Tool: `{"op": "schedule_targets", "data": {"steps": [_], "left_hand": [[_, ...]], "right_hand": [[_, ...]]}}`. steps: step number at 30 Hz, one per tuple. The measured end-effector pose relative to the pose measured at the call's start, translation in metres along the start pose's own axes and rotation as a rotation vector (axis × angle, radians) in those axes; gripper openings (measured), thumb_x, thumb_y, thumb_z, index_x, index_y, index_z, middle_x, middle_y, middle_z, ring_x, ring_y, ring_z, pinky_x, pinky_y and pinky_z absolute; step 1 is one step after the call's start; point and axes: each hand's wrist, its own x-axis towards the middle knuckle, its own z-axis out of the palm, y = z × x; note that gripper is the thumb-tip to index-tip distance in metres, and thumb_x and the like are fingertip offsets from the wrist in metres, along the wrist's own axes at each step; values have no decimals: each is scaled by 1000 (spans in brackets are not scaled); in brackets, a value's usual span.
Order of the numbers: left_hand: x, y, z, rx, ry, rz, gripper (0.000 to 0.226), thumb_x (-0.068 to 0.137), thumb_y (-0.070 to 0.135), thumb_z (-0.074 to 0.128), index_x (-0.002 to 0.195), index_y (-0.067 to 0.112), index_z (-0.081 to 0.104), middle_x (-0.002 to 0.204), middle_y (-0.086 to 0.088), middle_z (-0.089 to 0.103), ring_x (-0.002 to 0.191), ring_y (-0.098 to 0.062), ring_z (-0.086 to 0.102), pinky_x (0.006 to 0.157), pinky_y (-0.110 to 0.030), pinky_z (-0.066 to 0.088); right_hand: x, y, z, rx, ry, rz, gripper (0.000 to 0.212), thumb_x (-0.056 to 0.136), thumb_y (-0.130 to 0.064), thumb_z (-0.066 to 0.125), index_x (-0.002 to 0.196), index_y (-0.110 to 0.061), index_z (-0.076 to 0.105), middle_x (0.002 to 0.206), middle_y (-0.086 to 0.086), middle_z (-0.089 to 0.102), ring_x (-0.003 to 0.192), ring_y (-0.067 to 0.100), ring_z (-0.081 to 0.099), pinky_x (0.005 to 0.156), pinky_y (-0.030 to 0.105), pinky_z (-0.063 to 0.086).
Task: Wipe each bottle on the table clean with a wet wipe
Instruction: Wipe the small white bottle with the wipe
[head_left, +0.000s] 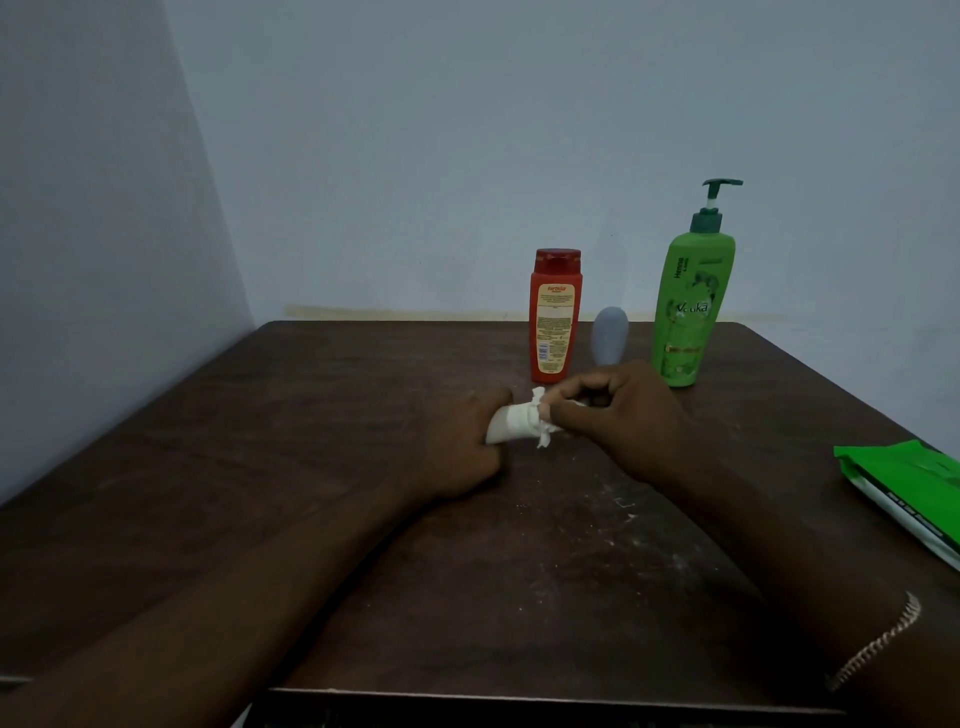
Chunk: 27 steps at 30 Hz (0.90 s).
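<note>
Holding white bottle (503, 428) — left grip (457, 441) curled round it | right grip (618, 415) pinches wet wipe (543, 439) on its end

a plain home room: dark wooden table (363, 395) in a bare wall corner, shampoo bottles (555, 317), wipes pack (904, 483)

Four bottles (555, 317) (693, 312) (611, 338) (506, 426), one wipe (537, 415), one wipes pack (904, 483), two hands (457, 441) (618, 415)
</note>
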Motion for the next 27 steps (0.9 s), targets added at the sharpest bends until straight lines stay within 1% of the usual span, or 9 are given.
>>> {"op": "schedule_targets", "data": {"steps": [3,7,10,12,16,19,22,25,27], "left_hand": [[0,-1,1,-12,21,8,39,76,9,67,87,41,48,87,10,57,85,-8,56,76,-33,49],[0,0,1,-28,13,-4,38,76,8,69,104,30,56,99,6,62,94,-11,58,84,-35,52],[-1,0,-1,-16,8,15,38,74,13,69,93,40,51,91,10,60,89,-10,59,83,-40,54],[-2,1,-2,-7,22,19,32,71,18,64,87,41,49,85,10,59,85,-9,60,79,-42,56],[-3,1,-3,10,5,-6,35,74,16,67,100,35,54,94,10,60,92,-11,59,86,-42,55],[-3,6,-4,66,-44,-1,43,79,18,73,115,32,55,110,7,63,103,-11,59,92,-36,51],[-3,18,0,67,-20,18,38,83,30,76,111,35,50,107,11,61,98,-8,57,89,-35,53],[-3,22,-2,-48,13,-42,38,86,54,69,112,36,47,104,14,58,93,-4,56,81,-30,53],[-5,19,-9,-140,3,-91,28,94,49,60,115,35,48,108,13,56,98,-4,55,87,-33,50]], "right_hand": [[-1,2,0,-38,-32,-17,6,82,-20,76,87,-22,79,78,-11,75,72,3,68,65,25,54],[0,-3,1,84,-56,-19,8,82,-19,76,90,-17,79,83,-7,76,76,7,70,71,24,58],[0,1,1,71,41,2,8,81,-18,77,89,-18,79,81,-8,76,74,4,69,69,21,55],[-1,2,1,38,9,-6,7,81,-19,77,88,-20,79,80,-10,76,74,4,69,67,21,55],[-1,1,2,109,-33,3,9,82,-19,77,91,-18,79,83,-7,76,76,8,70,70,22,58],[3,8,3,188,83,65,10,85,-14,73,93,-12,77,79,-1,76,66,14,71,64,25,59],[6,21,4,337,168,171,11,86,-9,71,95,-5,76,80,6,76,64,17,69,58,24,57],[10,36,5,559,240,300,15,87,-6,69,101,-5,73,89,13,76,71,24,71,60,26,57],[11,45,3,632,248,365,22,89,-3,64,110,-9,69,94,13,75,71,23,71,62,27,58]]}}
